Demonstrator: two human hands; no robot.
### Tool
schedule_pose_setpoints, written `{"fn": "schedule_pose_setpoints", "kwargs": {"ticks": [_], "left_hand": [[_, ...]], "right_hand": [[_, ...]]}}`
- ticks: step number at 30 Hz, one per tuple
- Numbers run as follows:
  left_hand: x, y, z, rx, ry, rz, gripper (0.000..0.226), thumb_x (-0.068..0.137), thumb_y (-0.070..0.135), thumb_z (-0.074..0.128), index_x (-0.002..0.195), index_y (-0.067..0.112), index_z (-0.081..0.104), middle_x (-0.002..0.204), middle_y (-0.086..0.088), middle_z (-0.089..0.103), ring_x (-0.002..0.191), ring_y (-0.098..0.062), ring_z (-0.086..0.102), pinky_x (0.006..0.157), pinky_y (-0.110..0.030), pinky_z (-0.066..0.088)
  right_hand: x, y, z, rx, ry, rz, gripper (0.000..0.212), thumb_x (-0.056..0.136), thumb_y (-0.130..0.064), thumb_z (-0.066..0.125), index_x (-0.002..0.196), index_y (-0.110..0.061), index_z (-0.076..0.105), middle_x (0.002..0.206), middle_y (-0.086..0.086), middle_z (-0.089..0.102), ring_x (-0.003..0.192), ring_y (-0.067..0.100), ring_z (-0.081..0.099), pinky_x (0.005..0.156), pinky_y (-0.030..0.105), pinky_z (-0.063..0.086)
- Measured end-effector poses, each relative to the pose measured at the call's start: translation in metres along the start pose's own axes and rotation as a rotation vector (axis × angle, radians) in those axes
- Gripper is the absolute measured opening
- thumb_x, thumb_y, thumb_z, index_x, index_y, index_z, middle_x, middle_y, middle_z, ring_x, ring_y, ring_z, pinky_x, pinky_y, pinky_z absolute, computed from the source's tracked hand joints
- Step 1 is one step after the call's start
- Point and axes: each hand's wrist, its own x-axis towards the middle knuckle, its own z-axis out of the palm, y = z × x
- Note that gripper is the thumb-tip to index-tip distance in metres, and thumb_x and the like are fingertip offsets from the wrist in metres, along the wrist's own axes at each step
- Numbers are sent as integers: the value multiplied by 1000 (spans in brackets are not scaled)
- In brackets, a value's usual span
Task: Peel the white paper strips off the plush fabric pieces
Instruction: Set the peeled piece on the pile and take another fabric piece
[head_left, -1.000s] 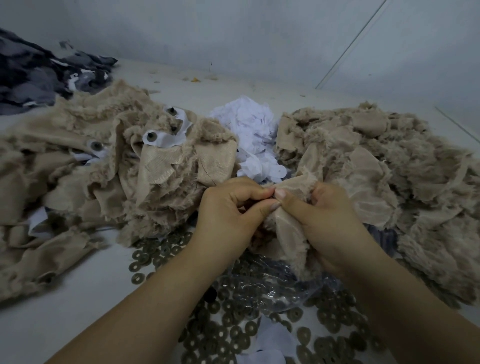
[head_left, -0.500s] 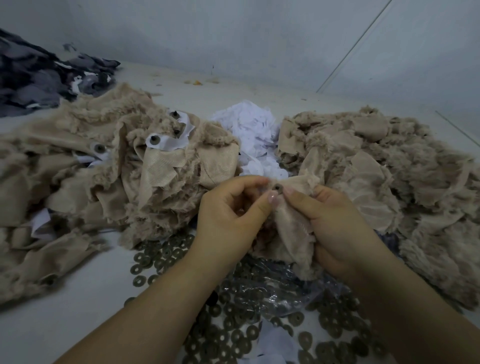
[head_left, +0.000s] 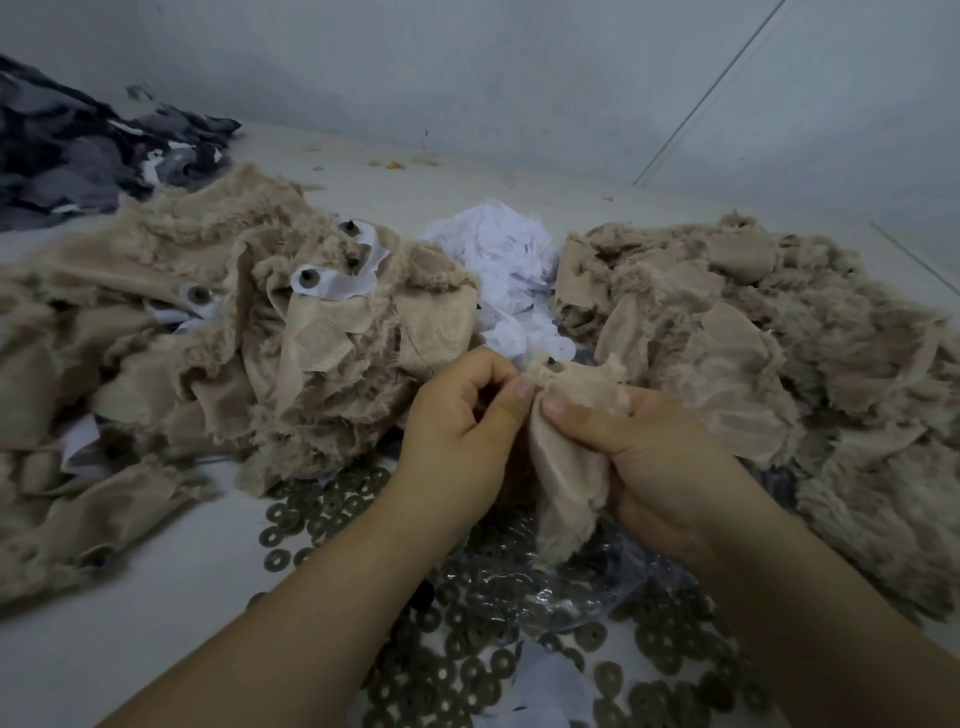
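Small beige plush fabric piece (head_left: 569, 457) sits centre frame, held up between both hands above the white table (head_left: 104, 649); smooth woven backing faces the camera, furry edge hangs down at the bottom; a small dark stud (head_left: 555, 367) shows at its top edge; can't tell if any white strip is on this piece; right hand (head_left: 660, 467) grips the piece, thumb pressed on the backing near the top, fingers curled round behind; left hand (head_left: 457, 441) has fingers curled, thumb tip pinching the piece's top-left edge, right beside the right thumb; under the hands, a crumpled clear plastic bag (head_left: 545, 587) lies on a scatter of dark flat ring washers (head_left: 322, 509) spread over the table; left of the hands, a heap of beige plush pieces (head_left: 208, 364), several carrying white paper strips (head_left: 337, 283) with dark studs through them; right of the hands, a second beige plush heap (head_left: 753, 338), no white visible on it; between the two heaps, behind the hands, a pile of loose white paper scraps (head_left: 504, 260); far left corner, dark grey patterned fabric (head_left: 78, 156) against the pale wall (head_left: 519, 78).
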Motion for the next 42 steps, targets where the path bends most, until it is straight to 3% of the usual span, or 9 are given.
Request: {"fn": "schedule_pose_setpoints", "kwargs": {"ticks": [5,8,16,22,25,28,34,39,42], "left_hand": [[0,0,2,-15,11,-8,24,88,27,61,76,6,54,59,3,51,52,-10,47,47,-25,43],[0,-2,1,36,-1,-12,19,88,18,71,76,9,58,61,4,54,55,-8,49,50,-22,44],[3,-3,1,-60,42,-107,30,97,16,57,77,-4,51,61,-7,48,54,-14,44,49,-20,42],[2,-3,2,14,-30,-84,16,91,15,67,79,5,65,65,-5,62,59,-11,55,56,-28,50],[2,-2,0,-109,-23,-159,25,97,13,58,74,3,60,65,-13,53,61,-21,48,57,-33,45],[1,-1,-1,-162,-21,-215,31,99,11,54,68,3,55,63,-8,47,60,-19,42,57,-29,42],[0,2,0,-102,-47,-138,42,90,30,63,77,-9,53,66,-28,49,63,-23,46,59,-35,43],[2,-1,-1,-137,-6,-192,38,99,15,55,76,-15,48,67,-16,50,64,-24,42,62,-38,40],[2,-2,0,-225,24,-243,39,100,16,53,84,-20,51,74,-32,55,72,-27,48,69,-42,44]], "right_hand": [[-1,-1,1,29,73,-17,25,93,-15,61,110,1,71,106,21,74,99,32,73,91,44,56],[-1,0,0,-6,86,-20,24,95,-16,61,110,0,70,104,19,75,100,31,73,95,47,55],[2,7,0,-238,195,-165,21,100,-22,58,103,-8,73,97,13,77,94,30,74,93,52,56],[0,5,-1,-246,191,-161,27,96,-32,64,94,-7,75,98,27,73,95,47,70,86,67,53],[-2,5,0,-203,153,-158,31,82,-34,75,91,-5,76,92,21,76,87,38,74,71,47,62],[-4,2,2,-93,131,-108,27,86,-26,71,95,-1,74,89,19,77,79,32,76,61,33,60],[-7,1,3,-72,104,-100,29,78,-29,73,89,-2,77,89,21,76,81,32,76,63,34,61],[-8,3,7,-88,86,-138,19,91,-22,67,86,-6,78,88,20,76,80,31,76,62,31,60],[-9,4,9,-63,120,-119,22,89,-24,67,83,-6,78,87,19,77,76,30,76,59,30,59]]}}
